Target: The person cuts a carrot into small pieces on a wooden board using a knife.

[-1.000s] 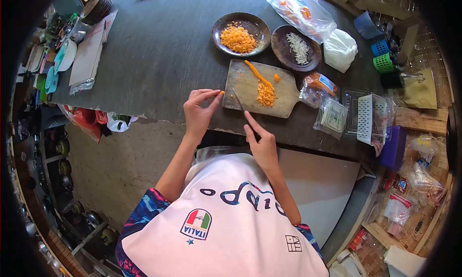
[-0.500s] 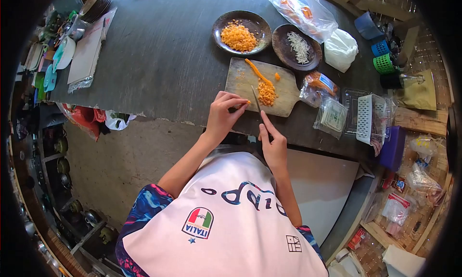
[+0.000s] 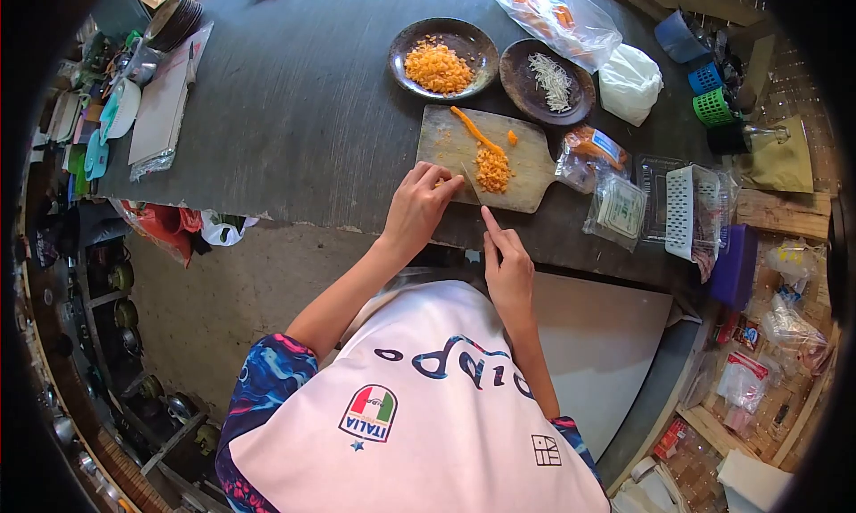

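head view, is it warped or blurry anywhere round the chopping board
Head view: strong fisheye, black corners and bowed table edge; chopping board sharp in even daylight, without glare; knife thin, hard to make out between left hand and right hand.

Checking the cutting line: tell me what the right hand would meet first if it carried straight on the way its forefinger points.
Likely the heap of chopped carrot on the cutting board. The right hand points up the knife toward it; depth is unclear.
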### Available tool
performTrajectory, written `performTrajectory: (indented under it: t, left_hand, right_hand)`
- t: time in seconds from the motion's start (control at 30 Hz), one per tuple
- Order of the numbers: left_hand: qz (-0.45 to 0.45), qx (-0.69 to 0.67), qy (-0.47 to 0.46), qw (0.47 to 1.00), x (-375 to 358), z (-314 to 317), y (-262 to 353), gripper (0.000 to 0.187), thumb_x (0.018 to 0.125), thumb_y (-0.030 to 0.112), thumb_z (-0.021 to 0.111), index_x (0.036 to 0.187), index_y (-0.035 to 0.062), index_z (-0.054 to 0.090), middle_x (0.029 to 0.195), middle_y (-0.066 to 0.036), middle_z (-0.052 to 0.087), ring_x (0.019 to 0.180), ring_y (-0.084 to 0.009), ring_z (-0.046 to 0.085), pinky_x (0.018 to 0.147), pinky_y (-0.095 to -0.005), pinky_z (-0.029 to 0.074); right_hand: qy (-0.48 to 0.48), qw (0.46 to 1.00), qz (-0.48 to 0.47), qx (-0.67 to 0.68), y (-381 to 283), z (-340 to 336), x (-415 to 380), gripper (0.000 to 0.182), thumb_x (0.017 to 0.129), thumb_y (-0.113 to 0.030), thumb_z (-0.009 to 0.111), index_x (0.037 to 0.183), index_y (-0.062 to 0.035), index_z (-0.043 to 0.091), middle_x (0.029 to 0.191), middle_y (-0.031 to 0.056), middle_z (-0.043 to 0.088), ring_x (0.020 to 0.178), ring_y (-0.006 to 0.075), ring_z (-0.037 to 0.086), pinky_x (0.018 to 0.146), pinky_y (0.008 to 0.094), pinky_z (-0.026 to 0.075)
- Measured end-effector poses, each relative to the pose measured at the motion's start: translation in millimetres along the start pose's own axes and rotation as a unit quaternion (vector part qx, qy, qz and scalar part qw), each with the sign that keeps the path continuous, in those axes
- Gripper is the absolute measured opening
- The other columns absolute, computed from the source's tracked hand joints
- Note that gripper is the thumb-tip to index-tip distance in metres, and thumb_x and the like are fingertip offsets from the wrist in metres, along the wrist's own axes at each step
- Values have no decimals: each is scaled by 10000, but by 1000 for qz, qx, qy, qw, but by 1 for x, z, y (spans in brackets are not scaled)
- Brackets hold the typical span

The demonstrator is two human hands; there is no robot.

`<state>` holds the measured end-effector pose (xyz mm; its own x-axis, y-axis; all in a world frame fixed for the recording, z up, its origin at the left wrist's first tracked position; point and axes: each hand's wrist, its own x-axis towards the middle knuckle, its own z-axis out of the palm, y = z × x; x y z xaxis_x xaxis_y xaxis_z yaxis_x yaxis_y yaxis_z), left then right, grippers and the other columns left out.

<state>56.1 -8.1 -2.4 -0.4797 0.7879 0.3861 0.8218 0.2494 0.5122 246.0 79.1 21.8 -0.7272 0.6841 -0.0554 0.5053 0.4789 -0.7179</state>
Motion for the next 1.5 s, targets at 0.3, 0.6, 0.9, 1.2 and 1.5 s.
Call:
performTrajectory:
  t: [0.3,0.6,0.9,1.2,1.5]
  left_hand:
    - [27,18,-13,999,2,-1,-2,231,887,21,784,1114,64,804,1064,-63,709,1061,-281,669,923,-418,591]
    - [26,3,-28,999,3,-3,-5,238,890,14,777,1123,62,801,1070,-69,711,1072,-285,668,912,-415,593]
    - [1,-20,-6,1000,2,-2,-2,210,883,14,784,1089,55,804,1066,-70,723,1058,-288,672,896,-414,599]
    - [7,-20,-3,1000,3,-4,0,204,871,10,779,1073,32,794,1080,-76,722,1052,-286,666,917,-404,587]
    - [2,-12,0,1000,4,-5,7,206,884,-13,791,1084,36,807,1053,-87,730,1027,-299,665,876,-417,583]
  right_hand:
    - [-12,991,-37,-126,-8,-19,-15,614,1025,-112,688,1579,-360,595,953,46,625,788,247,708,694,426,577]
    - [-17,985,-58,-164,2,-2,-6,646,1023,-111,685,1598,-377,561,939,51,633,772,265,723,692,437,603]
    - [-21,985,-46,-162,-9,-10,-10,607,1051,-140,653,1595,-391,554,936,72,635,753,300,726,688,460,611]
    - [-20,990,-41,-130,-7,0,2,609,1059,-154,641,1609,-395,535,957,77,645,758,309,736,657,466,609]
    - [-20,990,-32,-135,-5,10,12,611,1044,-170,661,1596,-409,550,946,70,641,760,299,738,664,465,608]
